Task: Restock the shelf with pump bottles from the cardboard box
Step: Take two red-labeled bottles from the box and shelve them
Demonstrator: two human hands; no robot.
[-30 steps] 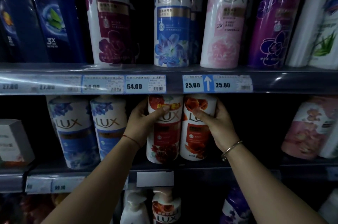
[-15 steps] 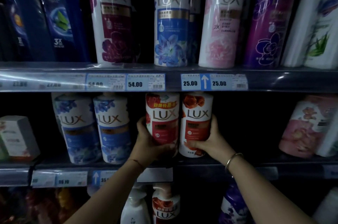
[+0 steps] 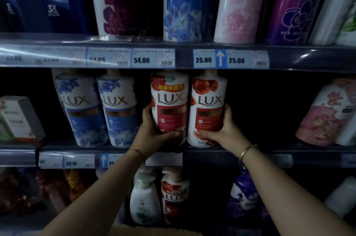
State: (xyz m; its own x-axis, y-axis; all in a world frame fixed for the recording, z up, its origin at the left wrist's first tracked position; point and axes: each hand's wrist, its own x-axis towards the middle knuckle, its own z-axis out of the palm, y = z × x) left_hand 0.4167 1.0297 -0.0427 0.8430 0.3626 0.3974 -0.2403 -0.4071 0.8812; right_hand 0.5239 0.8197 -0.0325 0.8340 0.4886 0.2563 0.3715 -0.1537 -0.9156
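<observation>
Two white-and-red LUX pump bottles stand side by side on the middle shelf [image 3: 250, 152]. My left hand [image 3: 152, 133] grips the lower part of the left red bottle [image 3: 169, 101], thumb across its front. My right hand [image 3: 224, 131] holds the right red bottle [image 3: 209, 103] low on its side and front. Their pump heads are hidden behind the price rail above. A strip of the cardboard box [image 3: 154, 231] shows at the bottom edge.
Two blue LUX bottles [image 3: 104, 108] stand left of the red pair; a pink bottle [image 3: 325, 116] leans at far right, with a dark gap between. Tall bottles [image 3: 181, 4] line the upper shelf. More pump bottles [image 3: 144, 199] sit on the lower shelf.
Both hands have slid from the bottles' upper halves down to their bases. The view has tilted slightly downward, and the bottles stand farther up against the rail.
</observation>
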